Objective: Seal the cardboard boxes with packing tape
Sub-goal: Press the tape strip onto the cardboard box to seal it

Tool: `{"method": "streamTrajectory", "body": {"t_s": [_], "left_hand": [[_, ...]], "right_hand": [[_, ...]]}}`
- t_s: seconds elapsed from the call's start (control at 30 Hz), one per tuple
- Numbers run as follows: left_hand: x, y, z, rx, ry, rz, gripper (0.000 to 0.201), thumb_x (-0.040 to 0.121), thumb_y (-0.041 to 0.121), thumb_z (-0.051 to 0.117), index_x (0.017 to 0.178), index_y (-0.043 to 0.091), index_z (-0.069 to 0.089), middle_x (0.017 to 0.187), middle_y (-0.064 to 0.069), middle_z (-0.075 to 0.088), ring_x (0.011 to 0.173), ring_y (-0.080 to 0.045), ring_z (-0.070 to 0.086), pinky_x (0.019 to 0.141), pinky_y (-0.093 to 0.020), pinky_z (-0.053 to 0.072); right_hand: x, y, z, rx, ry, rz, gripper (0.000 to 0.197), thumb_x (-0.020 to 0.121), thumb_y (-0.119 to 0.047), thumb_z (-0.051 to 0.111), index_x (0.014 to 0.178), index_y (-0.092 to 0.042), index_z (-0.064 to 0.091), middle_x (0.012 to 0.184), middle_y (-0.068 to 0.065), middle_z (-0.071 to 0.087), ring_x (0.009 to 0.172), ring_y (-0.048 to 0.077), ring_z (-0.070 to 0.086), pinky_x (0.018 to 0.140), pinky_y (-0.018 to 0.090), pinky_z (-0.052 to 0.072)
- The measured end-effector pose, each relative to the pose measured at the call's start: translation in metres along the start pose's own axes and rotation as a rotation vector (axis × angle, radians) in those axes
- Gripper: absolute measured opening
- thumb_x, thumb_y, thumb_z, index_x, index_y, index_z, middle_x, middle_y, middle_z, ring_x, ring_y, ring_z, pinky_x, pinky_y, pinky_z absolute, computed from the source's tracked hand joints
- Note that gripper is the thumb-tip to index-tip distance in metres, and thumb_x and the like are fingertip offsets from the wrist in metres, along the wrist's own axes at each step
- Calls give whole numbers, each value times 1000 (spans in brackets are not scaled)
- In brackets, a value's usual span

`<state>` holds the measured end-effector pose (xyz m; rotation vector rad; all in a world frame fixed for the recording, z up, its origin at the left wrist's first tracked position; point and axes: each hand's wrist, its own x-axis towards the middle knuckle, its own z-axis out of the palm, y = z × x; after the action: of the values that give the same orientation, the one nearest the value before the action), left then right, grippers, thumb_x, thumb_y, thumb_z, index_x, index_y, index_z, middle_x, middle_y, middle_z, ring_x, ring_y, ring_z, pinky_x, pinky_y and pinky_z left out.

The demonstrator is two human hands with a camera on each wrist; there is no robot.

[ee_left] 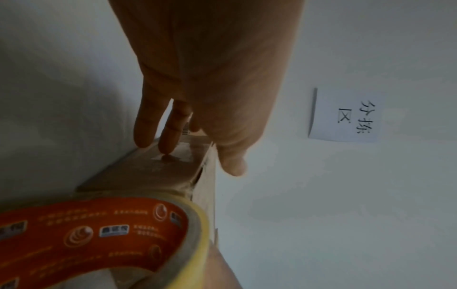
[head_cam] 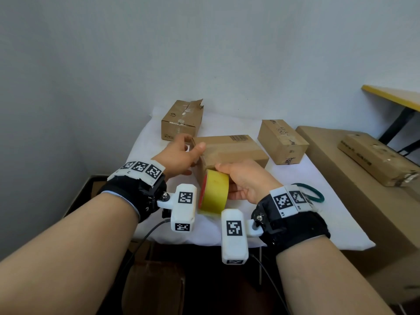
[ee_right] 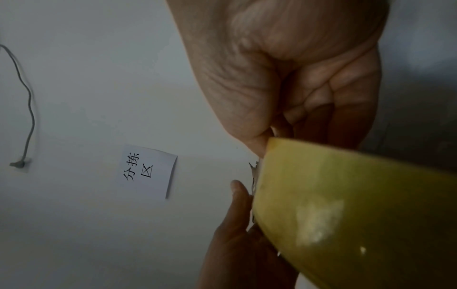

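The left hand (ee_left: 210,78) reaches away from the camera with its fingers (ee_left: 170,136) straight, their tips resting on the taped top face of a cardboard box (ee_left: 148,172), while the thumb (ee_left: 231,162) hangs past the box's right edge. Near the camera, at lower left, a roll of yellow packing tape (ee_left: 123,234) with an orange printed core lies against the box's near end. On the pale wall to the right hangs a white paper sign (ee_left: 346,115) with handwritten characters.

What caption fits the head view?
Left hand steadies the box; right hand holds the tape roll against it.
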<state>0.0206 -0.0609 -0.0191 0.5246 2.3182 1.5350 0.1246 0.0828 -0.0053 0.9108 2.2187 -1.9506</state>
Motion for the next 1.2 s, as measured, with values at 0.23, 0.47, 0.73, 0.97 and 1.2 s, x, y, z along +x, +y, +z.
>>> {"method": "streamTrajectory", "body": {"t_s": [0.23, 0.47, 0.73, 0.97, 1.2], "left_hand": [[-22, 19, 2, 20, -212, -295, 60, 92, 65, 53, 112, 9, 62, 98, -6, 68, 93, -24, 68, 94, -43, 54], [-33, 28, 9, -38, -160, -402, 45, 103, 45, 45, 121, 4, 55, 108, -20, 71, 109, -35, 66, 102, -46, 47], [-39, 22, 9, -195, -402, -379, 52, 88, 46, 69, 121, 7, 67, 115, -22, 71, 114, -37, 65, 102, -49, 50], [-38, 21, 14, -280, -293, -344, 35, 91, 29, 67, 117, 5, 68, 101, -18, 71, 89, -30, 68, 79, -36, 56], [-34, 16, 17, -359, -251, -369, 35, 87, 27, 70, 115, 5, 67, 85, -11, 64, 74, -25, 62, 70, -32, 52]], "right_hand": [[-1, 2, -4, -12, -27, -30, 23, 101, -26, 62, 115, -8, 67, 82, 7, 71, 65, 18, 68, 48, 24, 53], [2, 3, -2, 49, -36, -26, 15, 101, -20, 62, 108, -9, 68, 85, 8, 72, 71, 20, 69, 57, 31, 57], [5, 4, 0, 114, -68, -47, 14, 100, -20, 64, 102, -9, 72, 90, 11, 78, 78, 24, 74, 59, 33, 60], [4, 0, 1, 182, -89, -12, 27, 109, -19, 45, 99, -9, 68, 88, 11, 76, 74, 25, 73, 57, 34, 59], [1, 2, -14, -77, 35, 5, 20, 106, -13, 47, 116, -4, 62, 73, 12, 67, 51, 20, 63, 68, 40, 63]]}}
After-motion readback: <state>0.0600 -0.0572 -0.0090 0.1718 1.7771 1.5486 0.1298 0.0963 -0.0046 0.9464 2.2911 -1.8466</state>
